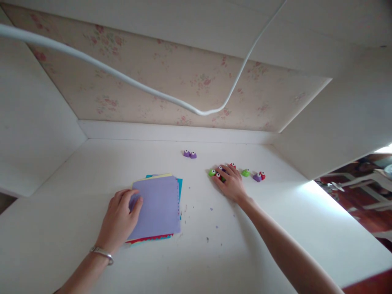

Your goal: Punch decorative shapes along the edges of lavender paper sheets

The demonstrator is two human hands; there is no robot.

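Observation:
My left hand point(121, 218), with a silver bracelet at the wrist, rests on the left edge of a stack of coloured sheets. A lilac sheet point(157, 208) lies on top; yellow, teal and red edges stick out beneath it. The thumb and fingers are loosely bent and apart. Over to the right, my right hand point(231, 183) lies spread over a cluster of small googly-eyed toys, partly hiding them. A green toy point(212, 173) and a red toy point(217, 176) show at its left side, another red toy point(233, 165) beyond the fingertips.
Two purple toys point(190, 154) sit farther back. Right of my right hand are a green toy point(246, 172) and a purple toy point(257, 177) touching a red one. Small paper scraps point(217, 227) dot the white desk point(196, 265). A white cable point(147, 87) hangs in front.

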